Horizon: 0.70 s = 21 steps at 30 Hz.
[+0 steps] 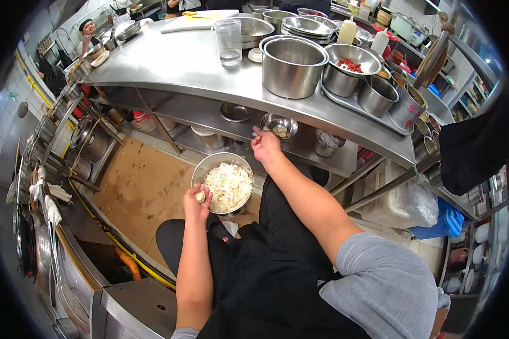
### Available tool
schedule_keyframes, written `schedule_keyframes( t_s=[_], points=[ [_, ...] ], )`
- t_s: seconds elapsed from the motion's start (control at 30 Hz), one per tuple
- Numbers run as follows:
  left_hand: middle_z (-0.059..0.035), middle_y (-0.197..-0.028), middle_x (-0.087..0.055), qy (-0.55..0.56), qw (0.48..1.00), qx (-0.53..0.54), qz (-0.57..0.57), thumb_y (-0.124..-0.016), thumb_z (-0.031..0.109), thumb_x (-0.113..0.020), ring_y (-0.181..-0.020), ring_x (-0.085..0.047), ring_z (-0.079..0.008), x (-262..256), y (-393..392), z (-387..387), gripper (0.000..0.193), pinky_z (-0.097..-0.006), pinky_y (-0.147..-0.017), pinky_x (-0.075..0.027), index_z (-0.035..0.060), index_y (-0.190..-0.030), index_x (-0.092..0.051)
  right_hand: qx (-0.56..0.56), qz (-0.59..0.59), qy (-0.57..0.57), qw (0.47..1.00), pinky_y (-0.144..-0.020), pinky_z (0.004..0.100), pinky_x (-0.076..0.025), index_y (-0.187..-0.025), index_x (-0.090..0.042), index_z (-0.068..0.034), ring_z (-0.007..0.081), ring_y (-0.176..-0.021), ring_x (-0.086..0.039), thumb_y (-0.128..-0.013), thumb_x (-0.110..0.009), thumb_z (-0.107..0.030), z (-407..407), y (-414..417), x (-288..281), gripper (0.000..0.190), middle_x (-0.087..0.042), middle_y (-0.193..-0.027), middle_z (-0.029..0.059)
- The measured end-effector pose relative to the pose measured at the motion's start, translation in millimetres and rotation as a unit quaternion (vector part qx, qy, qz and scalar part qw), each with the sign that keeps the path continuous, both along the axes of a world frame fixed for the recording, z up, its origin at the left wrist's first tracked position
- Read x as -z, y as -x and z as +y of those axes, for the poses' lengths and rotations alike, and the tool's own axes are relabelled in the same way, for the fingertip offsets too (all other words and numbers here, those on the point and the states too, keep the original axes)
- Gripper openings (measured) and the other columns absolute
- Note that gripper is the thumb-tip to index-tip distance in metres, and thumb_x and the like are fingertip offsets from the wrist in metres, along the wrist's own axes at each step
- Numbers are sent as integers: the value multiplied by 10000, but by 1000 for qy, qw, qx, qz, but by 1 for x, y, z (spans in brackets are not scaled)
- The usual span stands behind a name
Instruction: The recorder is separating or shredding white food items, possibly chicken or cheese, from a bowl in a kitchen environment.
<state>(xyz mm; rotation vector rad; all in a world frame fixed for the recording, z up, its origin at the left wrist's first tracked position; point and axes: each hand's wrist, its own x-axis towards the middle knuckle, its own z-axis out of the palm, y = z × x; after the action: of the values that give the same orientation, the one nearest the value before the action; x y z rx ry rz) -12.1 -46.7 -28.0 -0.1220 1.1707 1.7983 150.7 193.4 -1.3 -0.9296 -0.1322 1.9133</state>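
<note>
A steel pot point(198, 166) stands low between my knees, full of whitish garlic cloves and papery skins point(229, 186). My left hand point(197, 203) is at the pot's near left rim, palm up. Its curled fingers hold a pale garlic clove point(200, 196). My right hand point(266, 147) reaches to the lower shelf, just left of a shiny steel bowl point(295, 127). Several pale cloves point(281, 132) lie in that bowl. A small pale fleck shows by the right fingertips; whether they grip it is unclear.
Above my hands runs the edge of a steel worktable point(186, 72), bearing a large pot point(295, 72) and a plastic container point(229, 42). Another steel bowl point(235, 112) and a bowl of pale pieces point(328, 142) share the shelf. Racked pots point(91, 137) line the left; a person point(86, 36) stands far left.
</note>
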Motion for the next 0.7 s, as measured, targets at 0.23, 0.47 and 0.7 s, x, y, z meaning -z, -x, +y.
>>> schedule_keyframes(
  t_s=[0.23,0.47,0.7],
  points=[
    [-190,-1154,-488,-64,996,52,-20,-836,24,-467,-1027,-583,-342,-3,-5,-1,466,-535,-953,-489,-19,-1296,-403,-166,-96,-156,969,-476,255,-373,-1027,-591,-81,79,-571,-447,-834,-654,-80,-32,15,2,203,-644,-834,26],
    [-156,-1102,-583,-29,989,124,79,-930,5,-476,-947,-646,-292,8,-9,5,316,-408,-847,-561,-13,-1243,-436,-358,-348,-650,573,-616,340,-485,-1013,-642,-56,172,-673,-611,-777,-658,-98,-79,35,31,240,-664,-784,75],
    [-105,-956,-635,48,944,133,299,-977,193,-566,-780,-647,-152,12,-17,0,279,-291,-639,-568,-4,-1162,-496,-462,-356,-654,482,-668,344,-490,-995,-622,-51,189,-720,-622,-809,-610,-79,-101,38,16,188,-652,-778,67]
  ],
)
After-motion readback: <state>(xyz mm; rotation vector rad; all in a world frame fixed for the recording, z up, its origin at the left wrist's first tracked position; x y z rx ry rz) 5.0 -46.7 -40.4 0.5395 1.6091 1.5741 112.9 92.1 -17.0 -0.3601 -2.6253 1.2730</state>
